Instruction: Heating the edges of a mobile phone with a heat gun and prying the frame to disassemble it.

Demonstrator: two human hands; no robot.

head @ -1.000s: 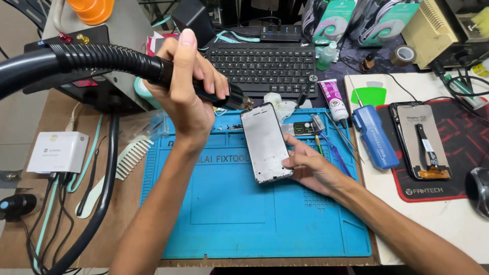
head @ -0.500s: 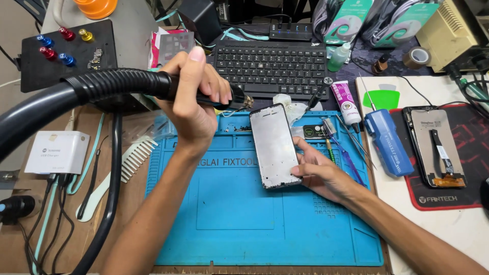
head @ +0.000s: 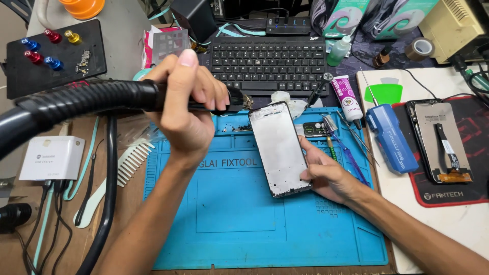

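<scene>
The blue work mat [head: 244, 219] covers the middle of the bench, and on it lies the phone frame [head: 279, 148], a pale, stripped shell tilted slightly, its top end near the mat's upper trays. The black hose [head: 76, 104] sweeps in from the left; its weight and stiffness look like the main hazard, since a tug on it could swing the nozzle [head: 239, 100] into the frame's top corner or drag it across the bare inner face. The left hand [head: 186, 104] is wrapped fully around the hose end just behind the nozzle, which points at the frame's upper edge, close but seemingly not touching. The right hand [head: 326, 173] pins the frame by its right edge, with the fingers spread along the side; that light hold could let the shell slide or lift. Loose dark specks [head: 235, 128] beside the nozzle might scatter onto the frame. The tweezers [head: 356, 137] lie near the right wrist and could be knocked.
</scene>
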